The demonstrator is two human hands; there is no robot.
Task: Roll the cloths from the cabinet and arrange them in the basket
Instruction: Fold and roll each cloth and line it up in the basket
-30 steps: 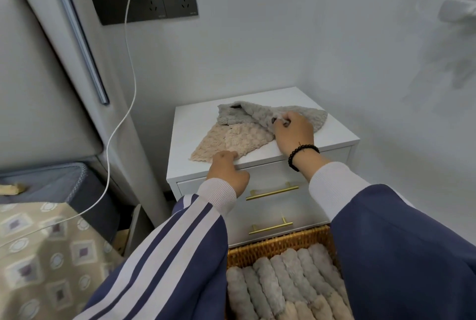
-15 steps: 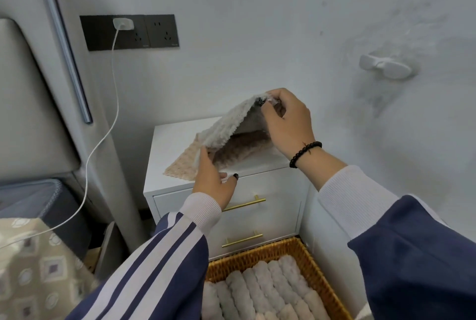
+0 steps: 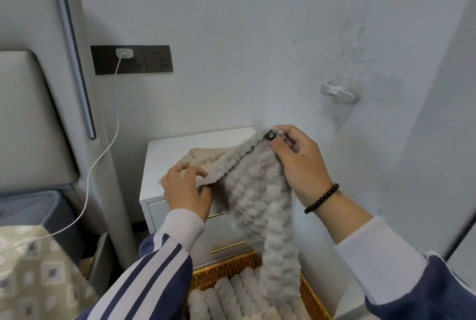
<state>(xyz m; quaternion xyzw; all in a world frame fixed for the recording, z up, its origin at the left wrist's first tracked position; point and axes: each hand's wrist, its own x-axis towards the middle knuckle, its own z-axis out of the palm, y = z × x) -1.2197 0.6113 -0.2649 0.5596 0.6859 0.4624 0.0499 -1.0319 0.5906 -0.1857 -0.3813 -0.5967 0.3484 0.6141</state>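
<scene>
A fluffy grey cloth (image 3: 260, 206) hangs in the air in front of the white cabinet (image 3: 164, 154). My right hand (image 3: 296, 162) pinches its upper corner. My left hand (image 3: 188, 190) grips its lower left edge. The cloth's free end drapes down over the wicker basket (image 3: 226, 268) below. A beige cloth (image 3: 206, 156) lies on the cabinet top behind my left hand. Several rolled cloths (image 3: 226, 296) lie side by side in the basket.
The cabinet has two drawers with gold handles (image 3: 228, 247). A white charger cable (image 3: 103, 154) runs from the black wall socket (image 3: 131, 59) down to the patterned bedding (image 3: 38, 276) at left. A white hook (image 3: 340, 93) sticks out of the right wall.
Both hands lifted the grey cloth off the cabinet top and spread it; it now hangs down over the basket. The beige cloth stayed on the cabinet.
</scene>
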